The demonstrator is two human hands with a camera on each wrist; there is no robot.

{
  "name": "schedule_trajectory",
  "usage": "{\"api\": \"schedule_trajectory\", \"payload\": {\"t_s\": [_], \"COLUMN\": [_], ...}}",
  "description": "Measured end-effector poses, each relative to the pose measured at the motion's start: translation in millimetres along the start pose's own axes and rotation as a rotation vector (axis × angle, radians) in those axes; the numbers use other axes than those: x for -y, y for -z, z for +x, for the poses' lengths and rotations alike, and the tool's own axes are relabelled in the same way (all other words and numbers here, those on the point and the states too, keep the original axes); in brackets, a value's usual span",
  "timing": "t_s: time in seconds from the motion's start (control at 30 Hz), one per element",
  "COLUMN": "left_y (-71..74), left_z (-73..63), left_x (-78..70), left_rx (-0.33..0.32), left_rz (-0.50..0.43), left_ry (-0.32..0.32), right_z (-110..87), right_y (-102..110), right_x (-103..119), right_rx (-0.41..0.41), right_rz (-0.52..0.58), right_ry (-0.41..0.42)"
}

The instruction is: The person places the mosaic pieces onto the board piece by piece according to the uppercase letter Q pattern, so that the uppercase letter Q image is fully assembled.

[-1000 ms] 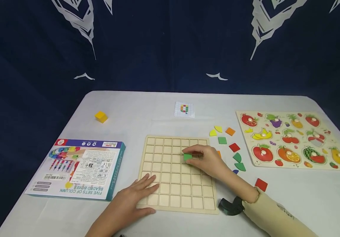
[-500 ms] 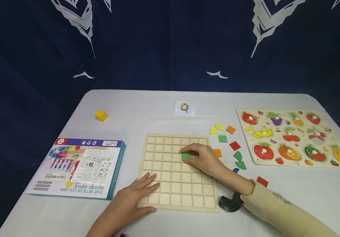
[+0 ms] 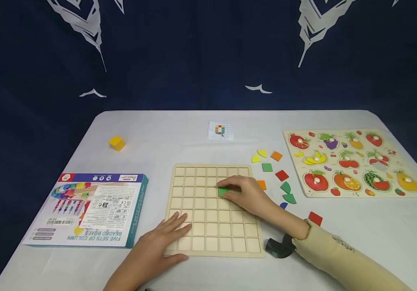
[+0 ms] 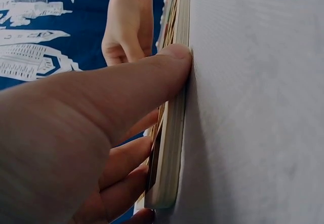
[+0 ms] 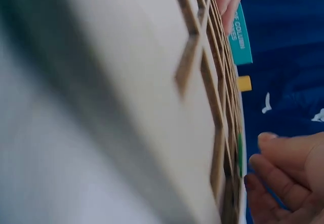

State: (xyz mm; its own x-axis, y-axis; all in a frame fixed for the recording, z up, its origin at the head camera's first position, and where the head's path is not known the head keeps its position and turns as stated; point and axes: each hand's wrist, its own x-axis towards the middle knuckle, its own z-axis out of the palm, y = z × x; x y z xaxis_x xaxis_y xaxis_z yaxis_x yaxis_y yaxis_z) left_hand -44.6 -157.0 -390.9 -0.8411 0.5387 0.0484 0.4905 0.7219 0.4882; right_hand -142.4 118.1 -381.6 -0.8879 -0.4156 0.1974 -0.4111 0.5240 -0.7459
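Observation:
A wooden grid board (image 3: 212, 230) lies flat on the table before me. In the head view a green square tile (image 3: 222, 191) shows in one of its cells, right of the middle column. My right hand (image 3: 246, 196) is over this tile, thumb and forefinger tips bent at its edges. The right wrist view shows the green tile (image 5: 240, 154) low in the grid, with a narrow gap between it and the fingertips (image 5: 250, 183). My left hand (image 3: 159, 244) rests on the board's lower left corner, fingers spread. Its thumb (image 4: 174, 57) touches the front edge in the left wrist view.
Loose tiles, including a red square (image 3: 282, 175) and a green quarter piece (image 3: 289, 198), lie right of the board. Farther right is a fruit puzzle (image 3: 361, 169). A box (image 3: 88, 210) and yellow block (image 3: 116, 143) lie left. A pattern card (image 3: 220, 130) is behind.
The green tile has shifted slightly left with my right hand and now sits squarely in its cell. My left hand stays on the board. The whole head view has shifted slightly.

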Motion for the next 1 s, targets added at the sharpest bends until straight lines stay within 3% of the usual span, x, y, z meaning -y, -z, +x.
{"api": "schedule_trajectory", "payload": {"t_s": [0.23,0.47,0.6,0.77,1.0], "left_y": [0.9,2.2,1.2,0.7,0.9], "left_z": [-2.7,-3.6,-1.8,-0.8,-1.2], "left_x": [0.6,1.3,0.1,-0.7,-0.7], "left_rx": [-0.008,-0.024,-0.015,-0.012,-0.016], "left_rz": [-0.008,-0.021,-0.028,-0.029,-0.039], "left_ry": [0.004,0.008,0.008,0.004,0.005], "right_z": [-8.4,-4.3,-2.5,-1.9,-1.8], "right_y": [38,77,83,82,76], "right_x": [-8,-31,-44,-57,-62], "right_rx": [-0.127,-0.277,-0.279,-0.230,-0.192], "right_rz": [0.018,0.173,0.217,0.235,0.176], "right_ry": [-0.106,-0.379,-0.493,-0.532,-0.469]}}
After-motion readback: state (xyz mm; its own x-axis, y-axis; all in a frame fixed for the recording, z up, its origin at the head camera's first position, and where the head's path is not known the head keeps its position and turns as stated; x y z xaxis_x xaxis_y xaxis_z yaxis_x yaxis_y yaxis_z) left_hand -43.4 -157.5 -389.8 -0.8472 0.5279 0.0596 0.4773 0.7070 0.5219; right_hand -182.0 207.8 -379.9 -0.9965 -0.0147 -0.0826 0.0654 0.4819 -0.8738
